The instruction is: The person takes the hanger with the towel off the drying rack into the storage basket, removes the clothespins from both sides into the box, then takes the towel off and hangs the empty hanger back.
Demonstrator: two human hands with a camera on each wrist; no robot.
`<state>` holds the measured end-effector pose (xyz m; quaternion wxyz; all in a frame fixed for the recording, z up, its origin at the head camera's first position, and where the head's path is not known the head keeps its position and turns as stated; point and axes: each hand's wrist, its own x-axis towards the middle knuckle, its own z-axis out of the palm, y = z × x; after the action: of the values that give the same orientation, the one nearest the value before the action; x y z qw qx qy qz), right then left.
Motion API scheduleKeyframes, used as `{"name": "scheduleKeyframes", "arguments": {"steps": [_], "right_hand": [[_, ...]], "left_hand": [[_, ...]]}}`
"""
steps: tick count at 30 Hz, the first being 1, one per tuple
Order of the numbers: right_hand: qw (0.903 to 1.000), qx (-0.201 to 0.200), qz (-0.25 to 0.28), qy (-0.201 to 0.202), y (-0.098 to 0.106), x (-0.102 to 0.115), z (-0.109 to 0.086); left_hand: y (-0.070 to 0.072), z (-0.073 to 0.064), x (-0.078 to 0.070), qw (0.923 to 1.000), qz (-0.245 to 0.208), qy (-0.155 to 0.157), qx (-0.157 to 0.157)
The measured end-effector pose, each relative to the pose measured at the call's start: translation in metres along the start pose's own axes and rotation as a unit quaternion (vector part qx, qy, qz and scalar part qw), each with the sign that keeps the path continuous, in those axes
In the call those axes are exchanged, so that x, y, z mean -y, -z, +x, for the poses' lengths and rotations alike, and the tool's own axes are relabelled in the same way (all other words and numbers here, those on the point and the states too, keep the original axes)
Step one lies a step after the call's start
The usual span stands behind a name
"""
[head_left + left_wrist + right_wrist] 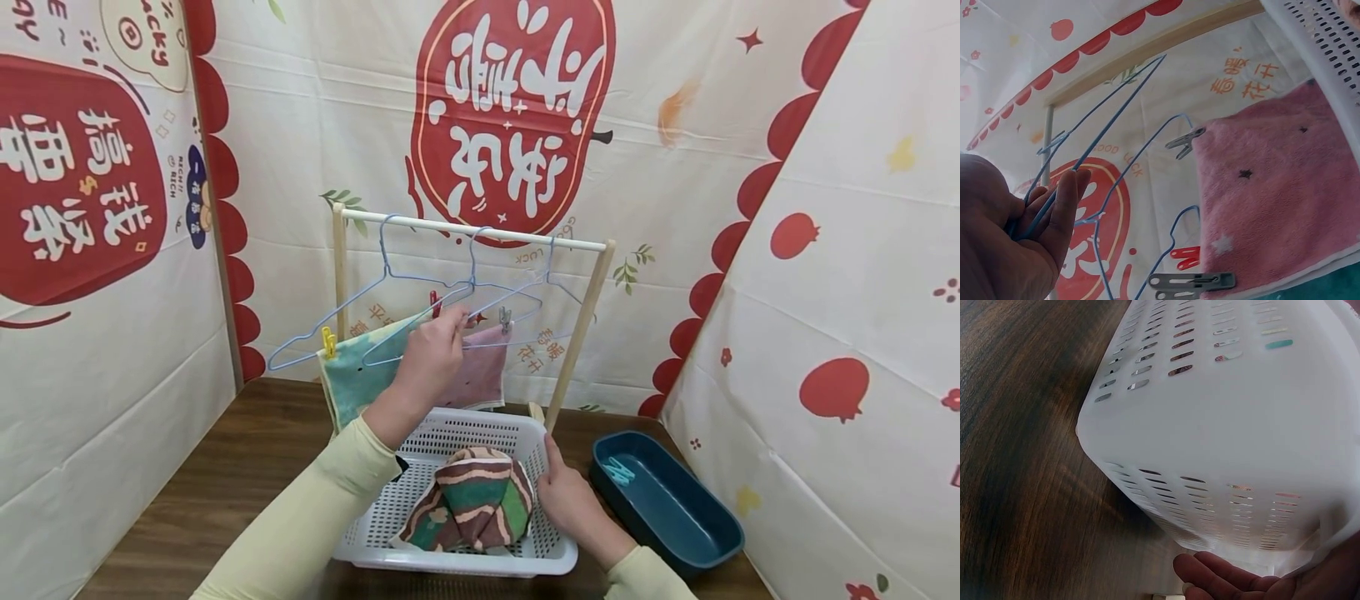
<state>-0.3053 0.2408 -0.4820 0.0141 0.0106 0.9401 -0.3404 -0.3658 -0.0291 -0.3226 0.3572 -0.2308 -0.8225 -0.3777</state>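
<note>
In the head view my left hand grips the wire of a light-blue hanger, curled around it near one end; its hook is over the white rod. My right hand holds the right rim of a white perforated basket, thumb up by the rim and fingers outside the wall. A striped brown and green cloth lies bunched in the basket. Beside my left hand, a teal cloth and a pink cloth hang from the other hangers by clothespins.
The wooden rack post rises behind the basket. A dark-blue tub with light-blue clothespins inside stands to the right on the brown table. A yellow clothespin and a grey clothespin grip the hanging cloths. Printed fabric surrounds the table.
</note>
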Motion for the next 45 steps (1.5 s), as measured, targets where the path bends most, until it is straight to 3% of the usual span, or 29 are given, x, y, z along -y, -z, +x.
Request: {"name": "scheduleKeyframes", "arguments": {"steps": [4, 7, 8, 11, 19, 25, 30, 36, 41, 45], "right_hand": [[0.9999, 0.003, 0.016, -0.003, 0.000, -0.003, 0.003], [0.9996, 0.006, 0.027, 0.008, -0.005, -0.015, 0.010], [0.9992, 0.008, 0.028, 0.028, -0.009, -0.028, 0.018], [0.9989, 0.009, 0.025, 0.038, -0.012, -0.035, 0.022], [0.9997, 0.007, 0.021, -0.007, -0.001, -0.004, 0.004], [1.0000, 0.004, 0.008, -0.004, 0.000, -0.003, 0.004], [0.9999, 0.004, 0.011, -0.002, 0.000, -0.003, 0.004], [0.9999, 0.005, 0.016, -0.001, 0.000, -0.002, 0.003], [0.9999, 0.005, 0.014, -0.005, -0.002, -0.004, 0.004], [0.9999, 0.003, 0.013, -0.007, -0.001, -0.002, 0.003]], "left_hand": [[-0.008, -0.007, 0.002, 0.9997, 0.012, 0.020, 0.003], [-0.012, -0.010, 0.002, 0.9994, 0.009, 0.029, 0.014], [-0.013, -0.010, 0.002, 0.9994, 0.007, 0.030, 0.017], [-0.015, -0.012, 0.003, 0.9992, 0.005, 0.031, 0.027], [-0.018, -0.016, 0.004, 0.9986, 0.014, 0.034, 0.037], [-0.020, -0.018, 0.006, 0.9981, 0.051, 0.023, 0.027], [-0.019, -0.019, 0.006, 0.9982, 0.046, 0.028, 0.027], [-0.009, -0.022, 0.009, 0.9990, 0.018, 0.030, 0.027], [0.010, -0.021, 0.019, 0.9995, -0.018, -0.016, -0.021], [0.034, -0.018, 0.030, 0.9975, -0.008, -0.047, -0.053]]}}
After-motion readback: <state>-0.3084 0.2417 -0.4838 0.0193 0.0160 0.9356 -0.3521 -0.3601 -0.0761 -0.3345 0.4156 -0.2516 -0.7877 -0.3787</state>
